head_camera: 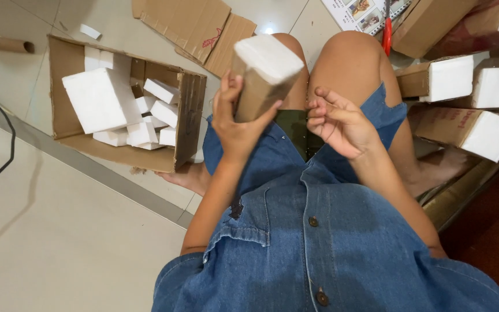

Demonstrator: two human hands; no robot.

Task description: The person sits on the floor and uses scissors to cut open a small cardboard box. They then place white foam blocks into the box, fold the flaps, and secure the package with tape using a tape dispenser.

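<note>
**Left hand grips a foam-capped carton above the lap**

The person sits with knees bent, seen from above, in a blue denim dress. The left hand (235, 124) holds a small brown carton (255, 95) upright and tilted a little away from the body, over the left thigh. Its fingers (226, 92) are clamped on the carton's near side, with the thumb pressed on the opposite face. A white foam block (270, 56) fills the carton's top end and stands out of it.

The right hand (336, 121) hovers just beside the carton, to its right, holding nothing. Its fingers (319, 107) are loosely curled and apart, the tips pointing towards the carton; whether they touch it cannot be told.

On the tiled floor to the left sits an open cardboard box (64, 92) with loose white foam pieces (145, 118) in it, one large slab among smaller ones. Flattened cardboard sheets (194, 29) lie beyond it, near the knees. To the right, well apart from the hands, several more brown cartons with foam ends (463, 124) lie stacked on their sides. A red-handled tool (387, 32) lies at the top of the view, beside a printed sheet. A cardboard tube (1, 43) and a black cable (4, 150) lie at the far left.
</note>
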